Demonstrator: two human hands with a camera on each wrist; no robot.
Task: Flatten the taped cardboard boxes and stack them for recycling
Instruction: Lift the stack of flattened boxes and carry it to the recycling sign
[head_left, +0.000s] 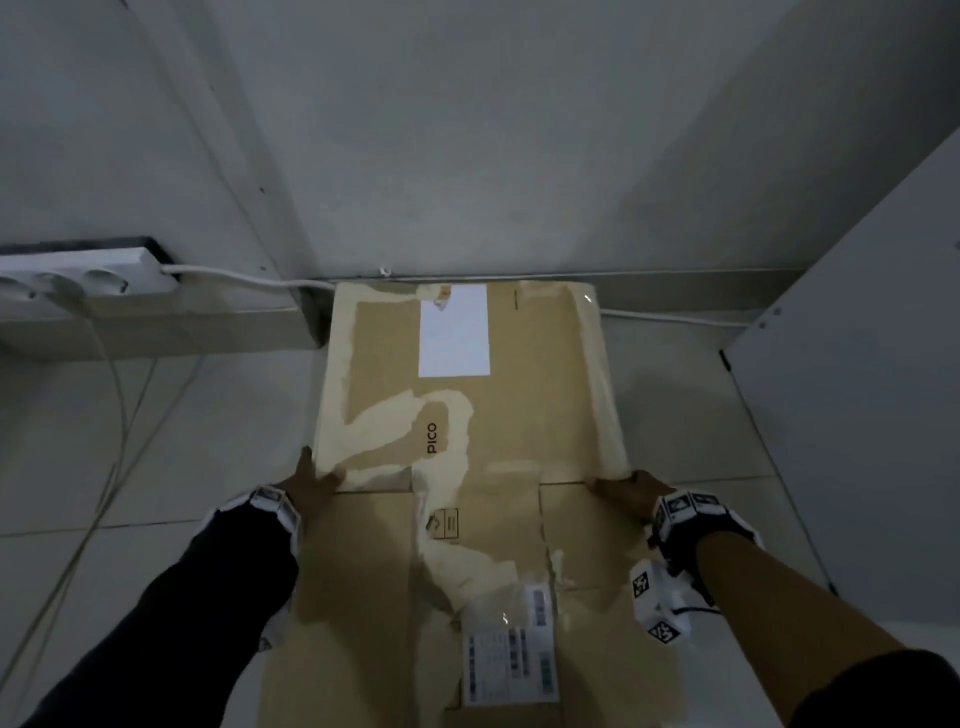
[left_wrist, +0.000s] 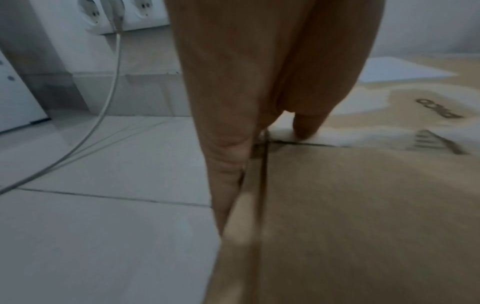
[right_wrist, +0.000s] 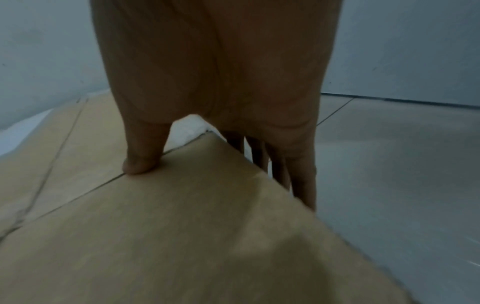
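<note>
A flattened brown cardboard box (head_left: 524, 415) lies on the tiled floor, its far end against the wall. It has torn pale patches, a white label (head_left: 453, 332) and a shipping label (head_left: 511, 654). My left hand (head_left: 311, 480) grips its left edge, with the thumb (left_wrist: 306, 123) on top of the cardboard (left_wrist: 363, 205) and the fingers (left_wrist: 228, 164) down along the side. My right hand (head_left: 623, 491) grips the right edge the same way: thumb (right_wrist: 140, 162) on the cardboard (right_wrist: 182, 226), fingers (right_wrist: 303, 185) below the edge.
A white power strip (head_left: 88, 280) sits on a low ledge at the left, with thin cables (head_left: 119, 415) trailing over the floor tiles (head_left: 182, 441). A white cabinet panel (head_left: 857, 364) stands at the right. The grey wall (head_left: 467, 130) closes the far side.
</note>
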